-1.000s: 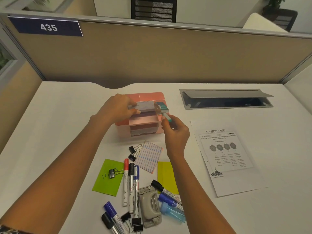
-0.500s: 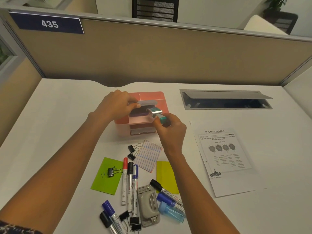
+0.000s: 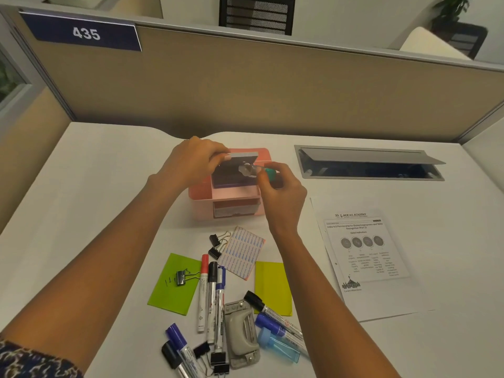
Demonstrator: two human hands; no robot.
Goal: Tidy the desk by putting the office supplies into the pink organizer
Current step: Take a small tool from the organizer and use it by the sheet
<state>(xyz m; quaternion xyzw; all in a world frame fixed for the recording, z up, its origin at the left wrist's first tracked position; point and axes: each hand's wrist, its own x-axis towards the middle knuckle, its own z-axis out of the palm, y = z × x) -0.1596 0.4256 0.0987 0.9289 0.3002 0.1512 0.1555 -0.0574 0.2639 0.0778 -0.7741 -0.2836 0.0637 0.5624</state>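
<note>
The pink organizer (image 3: 200, 199) stands mid-desk with a small drawer in its front. Above its back compartment my left hand (image 3: 191, 162) pinches a grey flat case (image 3: 244, 156), tilted so its dark inside shows. My right hand (image 3: 281, 192) grips a small teal and clear item (image 3: 268, 172) and holds its clear end against the case. Nearer me lie several markers (image 3: 211, 293), black binder clips (image 3: 185, 276), a grey hole punch (image 3: 241, 334), green (image 3: 169, 293) and yellow (image 3: 272, 285) sticky pads, a printed card (image 3: 242, 252) and a blue tube (image 3: 281, 347).
A printed paper sheet (image 3: 365, 257) lies to the right of my right arm. Behind it, a grey cable hatch (image 3: 368, 162) is open in the desk. A beige partition wall (image 3: 272, 85) closes off the back of the desk.
My right hand has brought the teal item left and up against the grey case. My left hand has tilted the case further, so its dark inside faces me.
</note>
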